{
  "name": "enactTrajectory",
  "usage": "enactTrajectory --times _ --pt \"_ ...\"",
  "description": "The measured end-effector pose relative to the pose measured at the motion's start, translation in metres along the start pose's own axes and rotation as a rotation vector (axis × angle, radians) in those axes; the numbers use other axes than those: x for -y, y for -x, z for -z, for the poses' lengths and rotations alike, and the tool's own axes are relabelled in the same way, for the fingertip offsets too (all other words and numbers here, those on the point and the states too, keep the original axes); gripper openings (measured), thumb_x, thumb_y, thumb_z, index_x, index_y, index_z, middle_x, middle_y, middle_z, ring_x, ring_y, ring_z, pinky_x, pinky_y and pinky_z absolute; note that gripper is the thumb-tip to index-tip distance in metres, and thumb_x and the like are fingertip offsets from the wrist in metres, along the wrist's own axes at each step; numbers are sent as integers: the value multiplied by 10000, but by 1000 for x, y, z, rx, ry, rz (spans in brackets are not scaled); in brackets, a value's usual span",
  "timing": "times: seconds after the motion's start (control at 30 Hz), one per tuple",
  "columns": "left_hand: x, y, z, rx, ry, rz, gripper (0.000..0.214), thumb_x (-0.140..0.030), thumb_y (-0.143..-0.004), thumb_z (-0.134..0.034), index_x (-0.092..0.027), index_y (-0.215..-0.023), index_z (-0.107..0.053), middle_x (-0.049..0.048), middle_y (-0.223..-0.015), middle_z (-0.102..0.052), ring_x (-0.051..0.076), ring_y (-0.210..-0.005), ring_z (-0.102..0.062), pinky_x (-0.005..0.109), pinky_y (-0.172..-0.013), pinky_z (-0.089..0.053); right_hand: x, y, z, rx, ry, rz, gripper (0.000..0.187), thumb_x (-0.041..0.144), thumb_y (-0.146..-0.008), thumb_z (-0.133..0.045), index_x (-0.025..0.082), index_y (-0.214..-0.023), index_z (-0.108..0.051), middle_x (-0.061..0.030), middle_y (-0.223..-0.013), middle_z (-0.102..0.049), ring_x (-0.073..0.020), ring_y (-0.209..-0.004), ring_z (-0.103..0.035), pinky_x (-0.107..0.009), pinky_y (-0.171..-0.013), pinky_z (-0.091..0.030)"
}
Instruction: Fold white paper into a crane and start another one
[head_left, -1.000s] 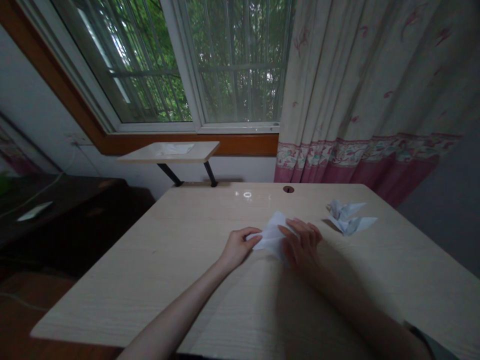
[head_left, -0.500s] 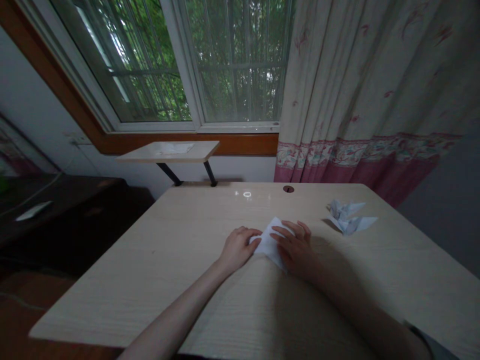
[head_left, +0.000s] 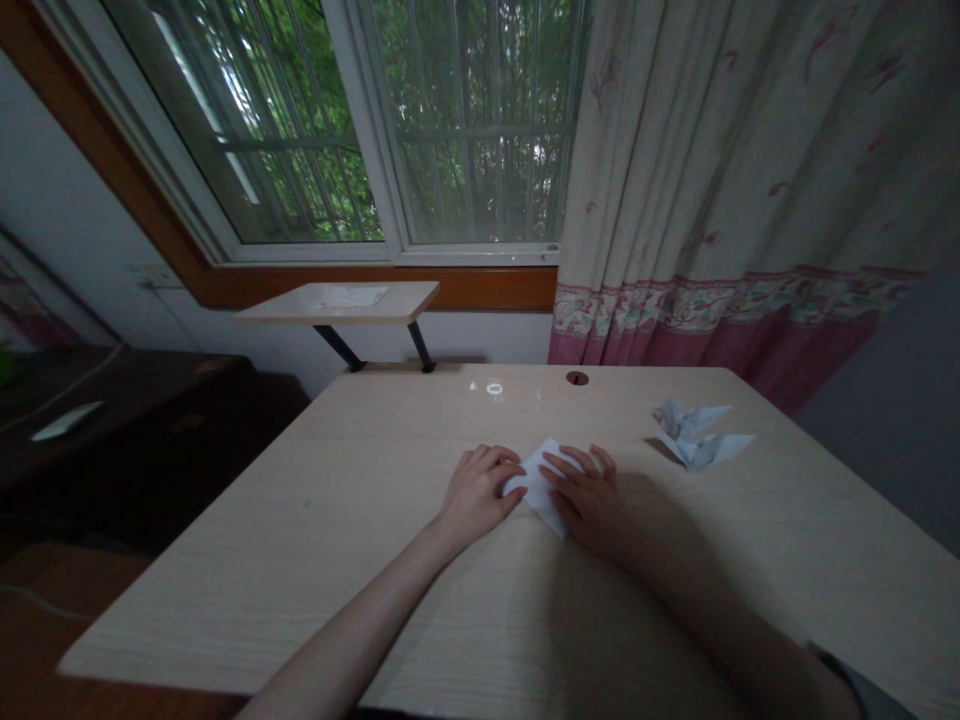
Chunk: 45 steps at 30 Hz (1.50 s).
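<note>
A folded piece of white paper (head_left: 543, 496) lies on the pale wooden desk between my hands, one corner pointing away from me. At its left corner, my left hand (head_left: 484, 492) has the edge between thumb and fingers. My right hand (head_left: 592, 500) rests on the right part of the paper, its fingers spread and laid flat. That hand covers some of the paper, so its full outline is hidden. To the right stand folded paper cranes (head_left: 697, 438), close together on the desk.
The desk (head_left: 360, 560) carries a small raised shelf (head_left: 285, 308) at the back left, with white paper (head_left: 352, 297) on it. A round cable hole (head_left: 577, 378) sits near the back edge. A curtain (head_left: 675, 200) hangs behind, and a dark cabinet (head_left: 187, 390) stands left.
The left corner of the paper now looks folded in, and its lower tip has shifted slightly left. My left hand's fingers have moved a little over the paper; my right hand has barely shifted.
</note>
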<state>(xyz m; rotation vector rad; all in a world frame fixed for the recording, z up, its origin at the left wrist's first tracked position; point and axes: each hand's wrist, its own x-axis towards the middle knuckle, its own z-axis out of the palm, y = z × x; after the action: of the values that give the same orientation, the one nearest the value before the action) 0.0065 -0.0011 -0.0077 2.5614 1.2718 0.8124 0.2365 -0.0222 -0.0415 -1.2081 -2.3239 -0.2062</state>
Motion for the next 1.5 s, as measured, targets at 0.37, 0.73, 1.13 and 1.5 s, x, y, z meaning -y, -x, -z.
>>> enactTrajectory --times 0.37,0.73,1.13,1.5 --pt "5 0 -6 38 6 -26 255 -346 -828 -748 -281 -1071 -702 16 -1129 -669 227 -1058 -560 388 -908 -412 -1 0 -4 1 -68 6 379 187 -960 -412 272 -1287 -584 -67 -1265 -660 -223 -1177 -571 -541 -1117 -248" --pt "6 0 -6 9 21 -32 206 -268 -838 -743 -285 -1041 -713 26 -1146 -674 225 -1061 -569 397 -906 -404 -3 0 -5 36 -34 -7 330 235 -960 -468 254 -1257 -610 -81 -1230 -667 -239 -1140 -576 -517 -1070 -336" --pt "8 -2 -3 -26 15 -2 141 -214 -839 -734 -303 -948 -746 11 -1100 -692 223 -1026 -569 399 -893 -402 1 -4 5 27 -74 7 270 240 -970 -456 252 -1117 -682 -57 -1114 -710 -228 -1048 -605 -481 -997 -380" --pt "11 -3 -1 -73 -33 68 85 -262 -804 -769 -289 -882 -752 9 -1083 -692 227 -1026 -571 412 -900 -394 2 -7 21 149 -172 136 322 203 -919 -479 217 -1160 -693 -65 -1285 -658 -197 -1227 -560 -454 -1131 -333"
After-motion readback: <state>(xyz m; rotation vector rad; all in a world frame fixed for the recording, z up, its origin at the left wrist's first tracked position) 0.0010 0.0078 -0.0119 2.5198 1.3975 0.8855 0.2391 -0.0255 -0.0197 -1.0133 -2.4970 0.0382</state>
